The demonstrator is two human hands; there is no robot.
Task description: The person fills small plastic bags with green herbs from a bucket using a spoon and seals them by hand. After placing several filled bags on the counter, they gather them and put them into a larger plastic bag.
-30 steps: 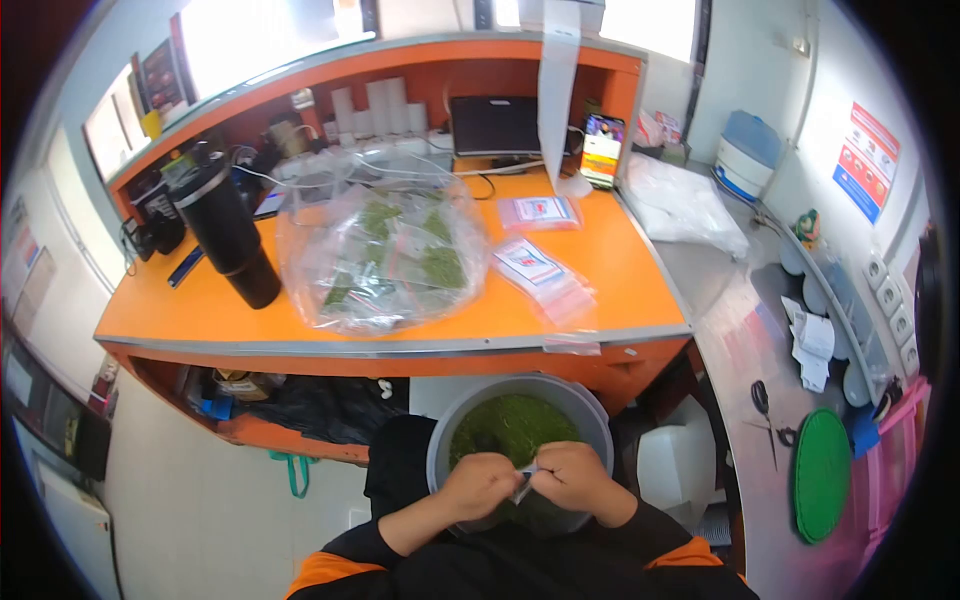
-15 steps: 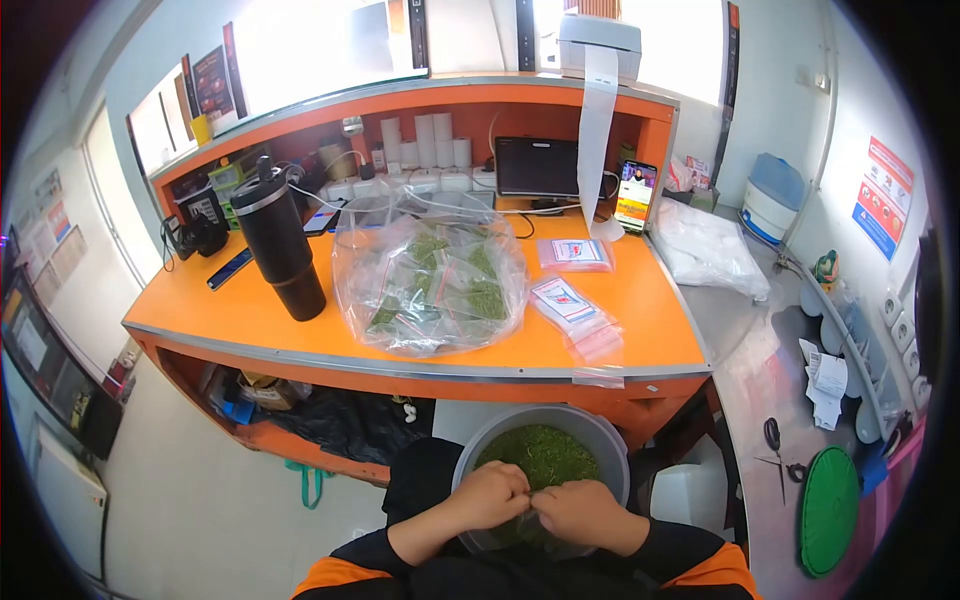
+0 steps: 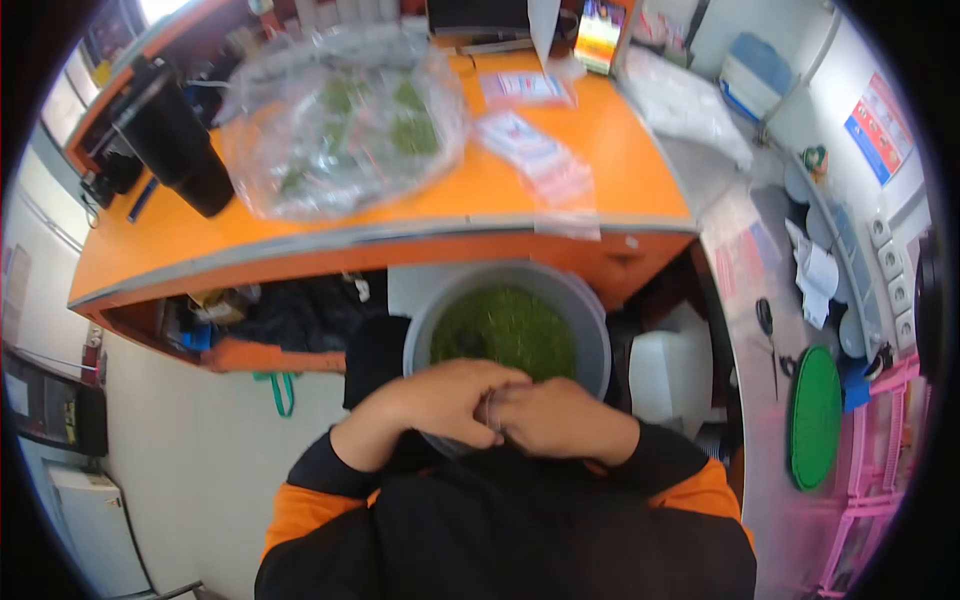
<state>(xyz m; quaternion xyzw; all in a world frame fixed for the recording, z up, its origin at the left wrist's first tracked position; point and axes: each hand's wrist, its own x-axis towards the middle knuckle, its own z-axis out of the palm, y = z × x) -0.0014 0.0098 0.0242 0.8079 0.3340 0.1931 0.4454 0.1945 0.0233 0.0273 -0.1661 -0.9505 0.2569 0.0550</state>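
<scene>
A grey tub (image 3: 596, 345) stands right in front of my body, holding finely chopped green leaves (image 3: 510, 325). Over its near rim my left hand (image 3: 450, 397) and my right hand (image 3: 560, 415) meet, fingers curled together. Between them shows a thin shiny edge of what looks like a small clear plastic bag (image 3: 491, 408); most of it is hidden by the fingers. On the orange counter beyond lies a large clear bag (image 3: 345, 150) with small bags of green leaves inside. Printed zip bags (image 3: 535, 150) lie to its right, a few overhanging the counter's edge.
A black tumbler (image 3: 178, 145) stands at the counter's left. To the right, a steel worktop carries scissors (image 3: 768, 330), a green round lid (image 3: 815, 418) and crumpled paper (image 3: 815, 275). A white bin (image 3: 670, 375) sits below, beside the tub. A lit phone (image 3: 600, 35) leans at the back.
My view has tipped down, so the counter sits higher in the frame. Both hands have drawn back from over the leaves to the tub's near rim, and my left hand now covers more.
</scene>
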